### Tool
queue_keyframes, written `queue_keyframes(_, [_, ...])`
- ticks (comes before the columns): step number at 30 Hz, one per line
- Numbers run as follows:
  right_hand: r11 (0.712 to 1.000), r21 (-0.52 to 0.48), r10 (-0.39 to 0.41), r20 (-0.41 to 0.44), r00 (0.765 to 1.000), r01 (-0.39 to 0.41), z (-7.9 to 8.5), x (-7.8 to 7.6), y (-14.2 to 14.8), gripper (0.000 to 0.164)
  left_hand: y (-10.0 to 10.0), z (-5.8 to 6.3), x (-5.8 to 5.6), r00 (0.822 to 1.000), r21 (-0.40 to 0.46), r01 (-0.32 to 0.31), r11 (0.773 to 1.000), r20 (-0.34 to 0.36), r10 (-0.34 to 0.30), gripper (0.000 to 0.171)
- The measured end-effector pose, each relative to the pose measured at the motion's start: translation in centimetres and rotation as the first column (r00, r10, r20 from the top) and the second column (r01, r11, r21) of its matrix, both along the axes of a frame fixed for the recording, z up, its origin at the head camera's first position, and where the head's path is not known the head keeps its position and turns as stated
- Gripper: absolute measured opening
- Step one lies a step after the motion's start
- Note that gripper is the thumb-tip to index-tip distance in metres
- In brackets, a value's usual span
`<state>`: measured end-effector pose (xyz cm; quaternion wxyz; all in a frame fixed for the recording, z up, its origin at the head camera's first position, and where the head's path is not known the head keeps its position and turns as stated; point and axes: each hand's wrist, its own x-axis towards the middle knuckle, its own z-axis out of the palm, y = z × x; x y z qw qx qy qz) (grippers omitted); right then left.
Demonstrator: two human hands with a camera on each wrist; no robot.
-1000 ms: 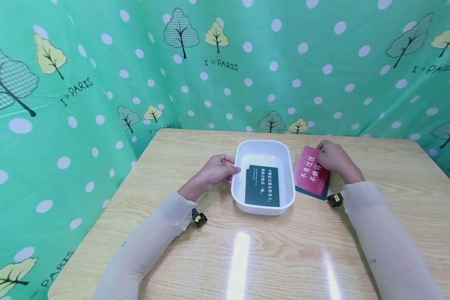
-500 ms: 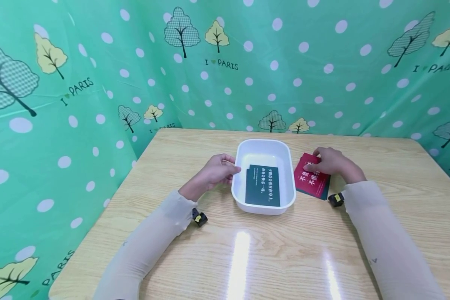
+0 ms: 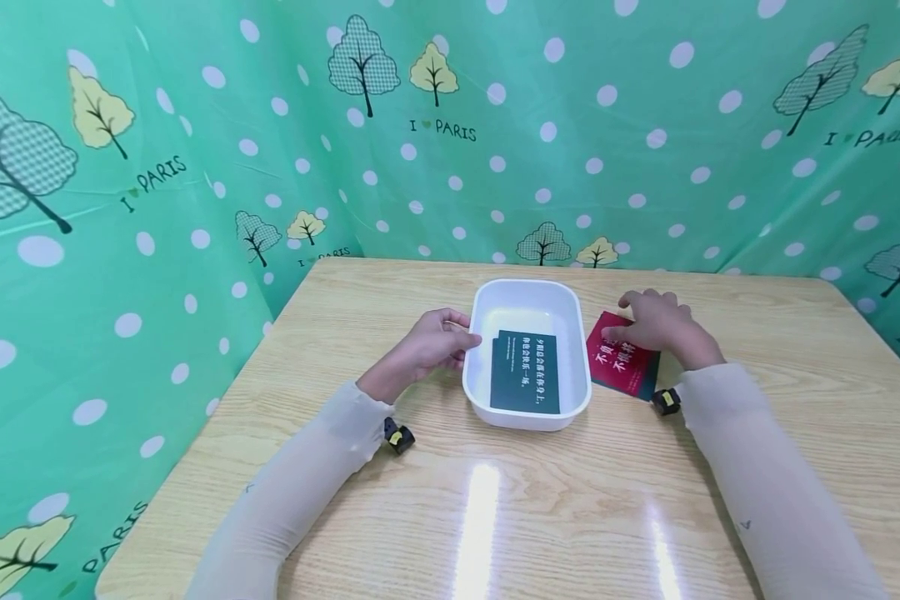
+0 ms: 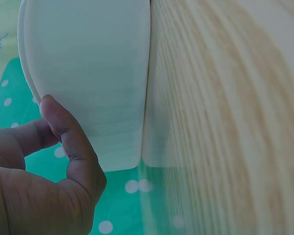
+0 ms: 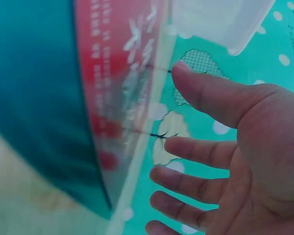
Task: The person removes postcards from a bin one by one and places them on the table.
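Observation:
My left hand [image 3: 438, 340] pinches the left rim of a white plastic tub [image 3: 527, 422], thumb against the rim in the left wrist view. Inside the tub lie dark green cards [image 3: 528, 383] with white lettering, one slightly offset over another. To the tub's right, a red card [image 3: 607, 367] with white characters lies over a dark green card [image 3: 648, 387]. Just over the red card's upper right part is my right hand [image 3: 660, 321]. Its fingers and thumb [image 5: 201, 88] are apart with nothing between them, clear of the card in the right wrist view.
The wooden table [image 3: 390, 533] carries bright light reflections near its front. A green dotted curtain [image 3: 450, 200] with tree prints hangs behind the table and along its left side. Small black devices [image 3: 399, 437] sit at both wrists.
One second ago my right hand held the red card's top edge slightly raised. The card now lies flatter and lower, and the hand has come off it with fingers spread. The left hand stays put.

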<state>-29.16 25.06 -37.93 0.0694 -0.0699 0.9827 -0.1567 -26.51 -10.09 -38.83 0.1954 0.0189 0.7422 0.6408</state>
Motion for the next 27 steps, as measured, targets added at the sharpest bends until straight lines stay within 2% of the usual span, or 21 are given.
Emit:
queue_keyframes(8, [1.000, -0.003, 0.011, -0.146, 0.989, -0.011, 1.3, 1.0, -2.4, 0.060, -0.1, -0.2, -0.1, 1.000, 0.001, 0.002, 1.000, 0.002, -0.002, 0.042])
queue_keyframes(16, [0.995, -0.026, 0.088, -0.287, 0.954, -0.100, 2.3, 2.3, -5.8, 0.058, -0.1, -0.3, 0.0, 1.000, 0.002, 0.000, 1.000, 0.016, 0.000, 0.040])
queue_keyframes(22, [0.982, -0.044, 0.164, -0.307, 0.938, -0.186, 2.5, 3.2, -8.1, 0.057, -0.1, -0.3, -0.1, 1.000, 0.002, 0.000, 1.000, 0.011, 0.000, 0.038])
queue_keyframes(27, [0.967, -0.040, 0.233, -0.250, 0.940, -0.250, 2.2, 3.8, -9.4, 0.062, -0.1, -0.1, -0.1, 1.000, 0.002, -0.001, 1.000, 0.004, 0.001, 0.036])
